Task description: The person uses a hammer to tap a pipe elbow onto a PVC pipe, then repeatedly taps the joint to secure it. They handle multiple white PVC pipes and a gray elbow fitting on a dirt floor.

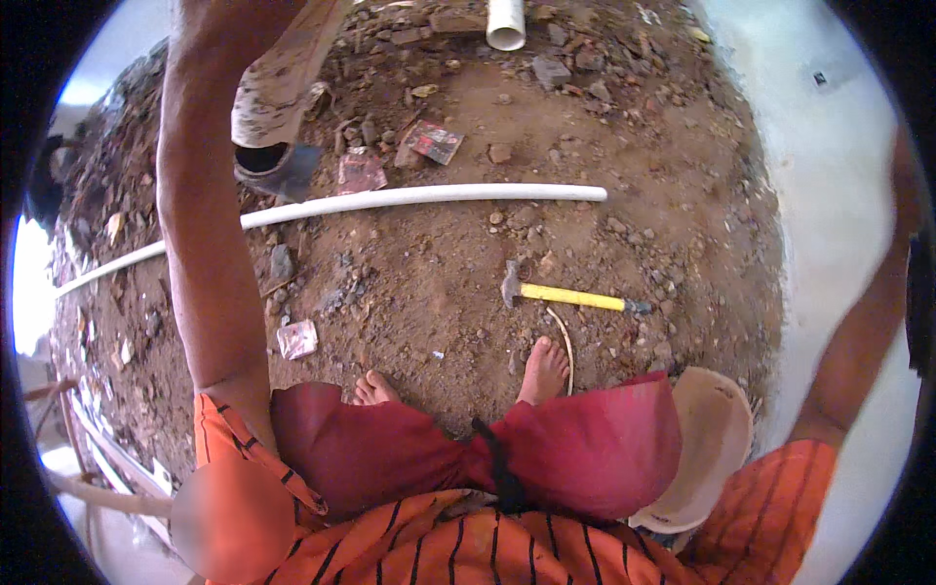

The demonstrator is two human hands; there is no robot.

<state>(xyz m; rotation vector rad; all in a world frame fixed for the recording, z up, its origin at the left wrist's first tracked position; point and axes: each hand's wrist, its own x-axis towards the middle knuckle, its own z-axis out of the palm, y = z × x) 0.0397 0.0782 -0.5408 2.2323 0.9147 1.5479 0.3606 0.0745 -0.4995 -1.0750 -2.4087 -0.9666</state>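
Neither hand is in the picture. My left forearm (pixel 200 185) reaches forward past the top edge, so whatever its hand touches is hidden. Along the pale wall, my right arm (pixel 858 336) runs up to the right rim, where its hand is out of sight. A hammer (pixel 570 295) with a yellow handle lies on the dirt in front of my bare feet (pixel 546 369). Beyond it a long thin white pipe (pixel 439 193) stretches across the ground and passes behind my left arm. Just right of that arm is a wide, mud-smeared pipe (pixel 283 97) with a dark open end.
Another white pipe (pixel 506 27) points toward me at the far middle. Loose stones (pixel 553 71) and crumpled wrappers (pixel 297 339) are scattered over the soil. A pale wall (pixel 809 195) bounds the right side. A tan, tub-like thing (pixel 707 439) sits by my right knee.
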